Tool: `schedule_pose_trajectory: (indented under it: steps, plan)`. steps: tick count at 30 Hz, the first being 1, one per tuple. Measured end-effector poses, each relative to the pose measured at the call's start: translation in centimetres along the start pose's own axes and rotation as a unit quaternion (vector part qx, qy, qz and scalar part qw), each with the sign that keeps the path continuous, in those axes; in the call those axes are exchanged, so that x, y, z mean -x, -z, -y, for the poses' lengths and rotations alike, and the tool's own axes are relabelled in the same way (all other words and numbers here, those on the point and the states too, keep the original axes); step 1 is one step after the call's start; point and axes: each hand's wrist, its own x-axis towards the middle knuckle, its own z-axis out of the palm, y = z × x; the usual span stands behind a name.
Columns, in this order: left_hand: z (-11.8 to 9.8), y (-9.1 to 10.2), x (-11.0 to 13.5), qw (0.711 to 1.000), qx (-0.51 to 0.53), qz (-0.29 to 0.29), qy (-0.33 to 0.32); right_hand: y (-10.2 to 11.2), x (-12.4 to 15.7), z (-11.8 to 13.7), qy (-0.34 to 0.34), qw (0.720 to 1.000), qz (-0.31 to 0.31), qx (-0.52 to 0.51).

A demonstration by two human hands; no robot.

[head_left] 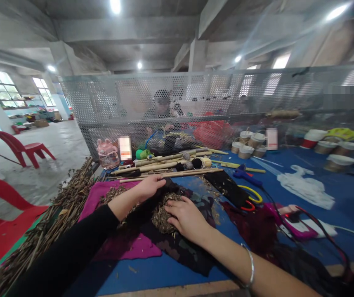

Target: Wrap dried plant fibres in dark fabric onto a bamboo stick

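Note:
A heap of dry brown plant bits [164, 216] lies on a dark camouflage cloth [192, 258] in front of me. My right hand [189, 218], with a silver bangle at its wrist, rests on the heap with its fingers stretched out. My left hand [149, 189] is closed at the far edge of the dark cloth and seems to grip it; the fingertips are partly hidden. Under my left forearm is a magenta cloth [140, 245] with more plant bits on it.
Dried stalks [50, 231] lie along the left. Bamboo sticks [164, 163] and yarn balls stretch across the back. At right are scissors [247, 205], a blue glue gun [246, 175], a white plastic bag [307, 185] and several tubs [339, 163]. A perforated metal screen [109, 103] stands behind, a person beyond it.

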Motion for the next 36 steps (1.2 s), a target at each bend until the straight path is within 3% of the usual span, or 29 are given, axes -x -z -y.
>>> schedule_pose_trajectory:
  steps: [5,10,14,16,19,22,25,29,33,36]
  plan:
    - [-1.5,-3.2,4.3,0.998,0.020,-0.047,-0.039,0.0,-0.5,0.3,-0.017,0.998,0.021,0.050]
    - [-1.2,-4.0,4.5,0.998,-0.002,-0.065,-0.022,1.7,0.0,-0.8,0.039,0.997,0.061,-0.020]
    - [-1.4,-3.7,4.1,0.998,-0.032,-0.055,-0.021,4.0,3.6,-1.6,0.046,0.997,0.034,-0.042]
    - [-1.5,-3.6,4.1,0.998,-0.038,-0.055,-0.021,4.6,6.0,-1.6,0.050,0.996,0.064,-0.031]
    - [-1.6,-3.7,4.2,0.997,-0.037,-0.058,-0.023,4.1,8.9,-1.8,0.059,0.989,0.130,-0.036]
    - [-1.5,-3.7,4.2,0.998,-0.023,-0.062,-0.021,2.4,9.6,-2.1,0.025,0.994,0.103,-0.030]
    - [-1.2,-3.7,4.1,0.998,-0.003,-0.063,-0.019,1.0,7.8,-2.2,0.029,0.999,0.010,-0.023]
    - [-0.8,-3.6,3.6,0.997,0.053,-0.056,-0.021,0.6,2.8,-1.7,0.026,0.992,-0.108,-0.064]
    - [-0.1,-3.6,2.8,0.986,0.157,-0.042,0.017,-0.3,-1.8,-1.9,-0.010,0.984,-0.132,-0.118]
    - [0.3,-3.5,2.6,0.975,0.213,-0.046,0.047,-1.6,-3.5,-2.6,-0.027,0.979,-0.121,-0.160]
